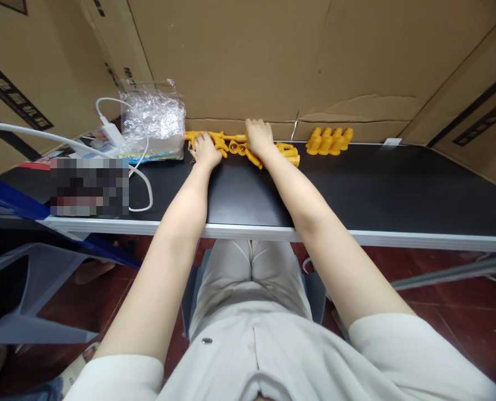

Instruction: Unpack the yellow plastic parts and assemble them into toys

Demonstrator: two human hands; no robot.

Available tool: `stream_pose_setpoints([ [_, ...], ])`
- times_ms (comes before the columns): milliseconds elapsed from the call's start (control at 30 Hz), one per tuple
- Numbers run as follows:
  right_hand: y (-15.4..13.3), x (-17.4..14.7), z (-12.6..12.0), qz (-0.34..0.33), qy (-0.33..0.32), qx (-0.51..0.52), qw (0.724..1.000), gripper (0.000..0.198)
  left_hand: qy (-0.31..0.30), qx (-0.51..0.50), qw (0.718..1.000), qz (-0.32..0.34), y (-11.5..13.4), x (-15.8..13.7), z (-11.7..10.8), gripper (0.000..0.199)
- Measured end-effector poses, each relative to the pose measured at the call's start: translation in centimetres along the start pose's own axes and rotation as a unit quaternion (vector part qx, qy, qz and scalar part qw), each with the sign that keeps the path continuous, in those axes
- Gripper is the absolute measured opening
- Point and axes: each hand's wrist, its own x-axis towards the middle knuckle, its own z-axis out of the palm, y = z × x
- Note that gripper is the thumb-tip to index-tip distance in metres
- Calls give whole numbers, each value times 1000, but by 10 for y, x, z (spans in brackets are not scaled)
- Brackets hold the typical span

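Several yellow-orange plastic pieces point(292, 153) lie in a row along the back of the black tabletop. My left hand point(205, 150) rests palm down on the left part of the row, its fingers bent around a yellow piece. Small dark or metallic bits show beside its fingertips. My right hand point(259, 136) reaches over the row's middle with its fingers curled down on the far side; what lies under the palm is hidden. Between the hands are yellow pieces with round openings point(237, 148). Farther right, several yellow pin-shaped pieces point(329, 141) stand upright, apart from my hands.
Cardboard walls point(239, 61) close off the back and sides. At left lie a clear plastic bag point(154, 117), a white cable point(151, 189) with a plug, and a blurred-out item point(90, 186). A pale metal edge point(248, 230) runs along the table's front. A small white tab point(392, 142) sits at back right.
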Motion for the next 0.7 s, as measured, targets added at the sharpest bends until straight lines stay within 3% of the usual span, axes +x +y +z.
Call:
stream_pose_setpoints([
  [100,9,3,-1,23,52,-5,998,45,18,-28,999,8,1,2,1,77],
  [233,29,5,-12,26,128,12,991,41,43,-67,995,65,1,10,7,80],
  [433,54,4,-27,39,221,184,957,25,76,-127,971,187,-6,25,18,73],
  [533,61,1,-22,30,217,294,930,25,57,-142,954,259,-3,25,19,73],
  [700,60,-24,-10,-25,128,479,868,44,18,-135,939,316,5,21,20,60],
])
